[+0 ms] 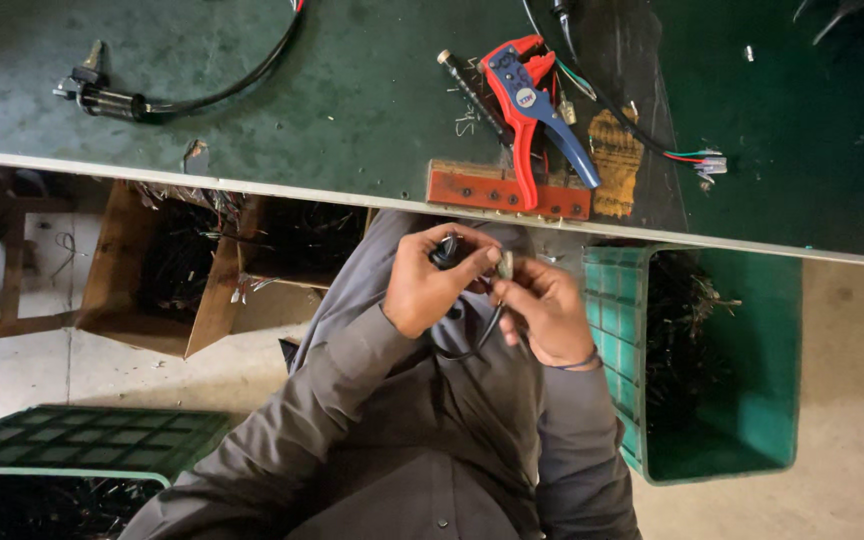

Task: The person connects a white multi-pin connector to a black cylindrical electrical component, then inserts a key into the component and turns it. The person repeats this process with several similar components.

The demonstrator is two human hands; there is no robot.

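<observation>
Both hands meet below the edge of a dark green workbench, over my grey-clothed lap. My left hand is closed around the black end piece of a thin black cable, which droops between the hands. My right hand, a band on its wrist, pinches a small pale part at the same cable end. The hands touch each other. Fingers hide how the pale part joins the cable.
A red-and-blue wire stripper lies on the bench above a red metal block. A black cable with a key switch is at the far left. A cardboard box of wires and green crates stand on the floor.
</observation>
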